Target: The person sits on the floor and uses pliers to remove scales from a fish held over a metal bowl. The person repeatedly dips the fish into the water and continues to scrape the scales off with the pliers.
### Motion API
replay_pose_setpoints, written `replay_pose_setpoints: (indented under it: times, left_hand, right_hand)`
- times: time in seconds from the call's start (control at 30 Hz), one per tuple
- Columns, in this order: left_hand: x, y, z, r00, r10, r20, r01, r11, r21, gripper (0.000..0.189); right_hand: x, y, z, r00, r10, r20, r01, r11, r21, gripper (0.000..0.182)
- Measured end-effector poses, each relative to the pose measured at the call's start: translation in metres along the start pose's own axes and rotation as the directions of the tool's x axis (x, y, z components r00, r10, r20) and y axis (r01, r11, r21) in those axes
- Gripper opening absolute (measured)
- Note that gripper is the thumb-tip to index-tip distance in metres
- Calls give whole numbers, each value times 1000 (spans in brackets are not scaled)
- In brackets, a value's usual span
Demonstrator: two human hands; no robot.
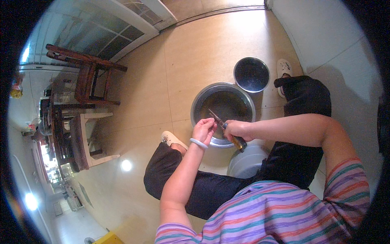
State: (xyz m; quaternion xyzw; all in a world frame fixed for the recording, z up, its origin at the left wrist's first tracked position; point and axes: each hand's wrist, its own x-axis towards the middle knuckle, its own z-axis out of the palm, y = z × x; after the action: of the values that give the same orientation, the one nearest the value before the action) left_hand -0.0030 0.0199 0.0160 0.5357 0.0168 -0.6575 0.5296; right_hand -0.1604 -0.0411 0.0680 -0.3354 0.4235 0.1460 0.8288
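My right hand (pixel 237 130) grips a plier-like hand tool (pixel 238 143) with yellow and black handles. Its narrow dark jaws point up and to the left. Close by the jaws, my left hand (pixel 204 129) has its thumb and fingertips pinched together. Anything between those fingertips is too small to make out. Both hands are over the near part of a wide metal basin (pixel 197 94), which holds dark, murky contents. Just beyond its right rim stands a smaller metal pot (pixel 235 80) with a dark inside.
A translucent plastic tub or stool (pixel 248 160) sits between my legs, close to the basin. On the left are a dark wooden chair (pixel 88 80) and a cushioned light-framed chair (pixel 86 140). A pale wall (pixel 323 39) rises on the right; a paned door (pixel 131 18) is at upper left.
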Motion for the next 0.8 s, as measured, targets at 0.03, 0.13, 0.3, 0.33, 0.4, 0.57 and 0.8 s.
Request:
replay_pose_setpoints:
  times: [0.03,0.13,0.3,0.33,0.4,0.57,0.8]
  left_hand:
    - [0,-1,2,1000,6,-5,-6,1000,20,5]
    - [0,-2,4,1000,14,-27,-12,998,63,5]
    - [0,-5,5,999,17,-48,-12,995,95,4]
    - [0,-5,5,998,20,-52,-16,996,88,4]
    - [0,-5,3,998,23,-66,-18,997,73,4]
    - [4,-5,4,998,45,-53,-45,999,4,6]
    - [5,0,-3,998,52,-17,-52,998,19,7]
  right_hand:
    - [2,2,1,999,-24,-32,22,999,-42,30]
    - [5,3,5,994,-64,-90,53,991,-124,32]
    - [5,5,11,987,-36,-154,19,994,-109,34]
    - [6,6,13,983,-51,-178,34,995,-98,34]
    - [5,7,17,970,-80,-228,64,995,-76,36]
    - [24,6,1,998,-22,-53,24,999,25,31]
    - [11,-3,1,999,-34,-42,35,999,31,18]
